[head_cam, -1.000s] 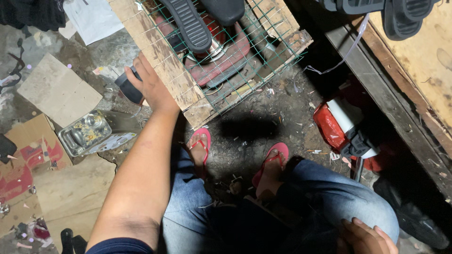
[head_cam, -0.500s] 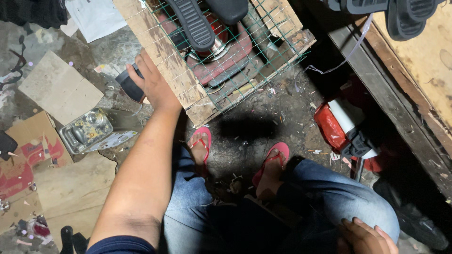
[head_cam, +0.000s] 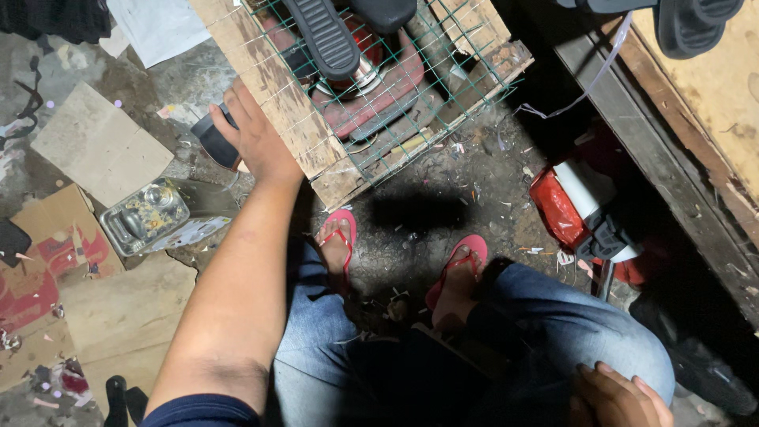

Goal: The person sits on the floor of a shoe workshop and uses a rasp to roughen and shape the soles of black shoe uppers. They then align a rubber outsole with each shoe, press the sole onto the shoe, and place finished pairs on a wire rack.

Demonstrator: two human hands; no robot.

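Note:
My left hand point(head_cam: 254, 133) reaches forward beside a wooden crate point(head_cam: 281, 95) covered with green wire mesh and is wrapped around a dark cylindrical object point(head_cam: 215, 141) at the crate's left side. Inside the crate lie black sandals point(head_cam: 324, 35) over a red object point(head_cam: 371, 95). My right hand point(head_cam: 621, 395) rests on my right knee at the bottom right, fingers curled, holding nothing that I can see. I sit in blue jeans with pink flip-flops point(head_cam: 340, 237) on the dirty floor.
A clear glass container point(head_cam: 150, 215) lies left of my arm. Cardboard pieces point(head_cam: 99, 142) and paper scraps cover the floor at left. A red and white bundle point(head_cam: 581, 209) sits at right beside a dark wooden beam point(head_cam: 656, 150). More black sandals point(head_cam: 688, 24) lie at top right.
My left hand has shifted slightly along the crate's left edge, still gripping the dark object. My right hand has stayed on my knee.

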